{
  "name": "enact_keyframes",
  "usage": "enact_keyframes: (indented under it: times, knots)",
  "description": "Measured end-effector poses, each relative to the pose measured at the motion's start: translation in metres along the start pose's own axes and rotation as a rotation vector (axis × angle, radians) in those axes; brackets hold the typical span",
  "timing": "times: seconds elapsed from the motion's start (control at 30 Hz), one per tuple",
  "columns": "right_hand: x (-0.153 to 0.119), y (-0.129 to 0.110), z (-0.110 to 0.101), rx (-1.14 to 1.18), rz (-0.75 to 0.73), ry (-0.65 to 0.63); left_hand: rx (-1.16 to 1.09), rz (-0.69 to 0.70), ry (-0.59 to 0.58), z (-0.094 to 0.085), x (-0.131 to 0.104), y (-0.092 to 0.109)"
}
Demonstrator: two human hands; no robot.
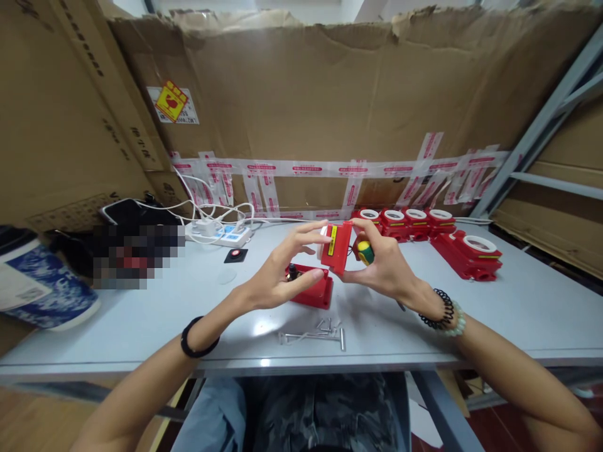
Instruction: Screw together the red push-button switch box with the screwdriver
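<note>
My right hand (384,263) grips a red housing part (338,248) with a yellow label, tilted on its side above the table. A screwdriver with a yellow-and-green handle (365,252) is tucked in the same hand. My left hand (282,267) has its fingers and thumb spread, the fingertips at the white ring (321,246) of the part; whether they press on it I cannot tell. Below lies a red base (316,294) with a dark fitting (293,271), partly hidden by my left hand. Nearer the front edge are a T-handle wrench (313,337) and several screws (326,324).
Several red housings with white rings (417,216) line the back right, with another (466,254) nearer. A power strip (230,236) with tangled white cables sits back left. A black square with a red button (235,255) and a blue-white cup (42,282) are leftward. Cardboard (301,100) walls the back.
</note>
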State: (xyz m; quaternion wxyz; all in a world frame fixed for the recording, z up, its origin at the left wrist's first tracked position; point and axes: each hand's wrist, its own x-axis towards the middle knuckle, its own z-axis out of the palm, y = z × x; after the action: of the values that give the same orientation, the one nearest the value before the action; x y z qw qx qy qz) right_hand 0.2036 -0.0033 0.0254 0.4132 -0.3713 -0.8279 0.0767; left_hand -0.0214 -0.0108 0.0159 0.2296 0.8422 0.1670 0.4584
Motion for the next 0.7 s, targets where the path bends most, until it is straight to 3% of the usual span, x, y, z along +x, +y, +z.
enact_keyframes:
  times: [0.23,0.4,0.5,0.6,0.7]
  knots:
    - [0.000,-0.007,-0.004,0.318,0.089,-0.105,0.041,-0.002,0.062,-0.003,0.001,-0.009]
    - [-0.001,-0.005,-0.001,0.325,0.057,-0.101,0.081,-0.042,0.064,-0.003,0.000,-0.011]
    - [-0.002,0.001,0.004,0.158,-0.047,-0.044,0.001,-0.168,0.072,0.002,0.001,-0.008]
    - [-0.004,0.007,0.008,-0.029,-0.191,0.001,0.001,-0.400,0.089,0.008,0.003,-0.002]
    - [-0.004,0.008,0.011,-0.098,-0.237,0.004,0.051,-0.558,0.053,0.009,0.002,0.001]
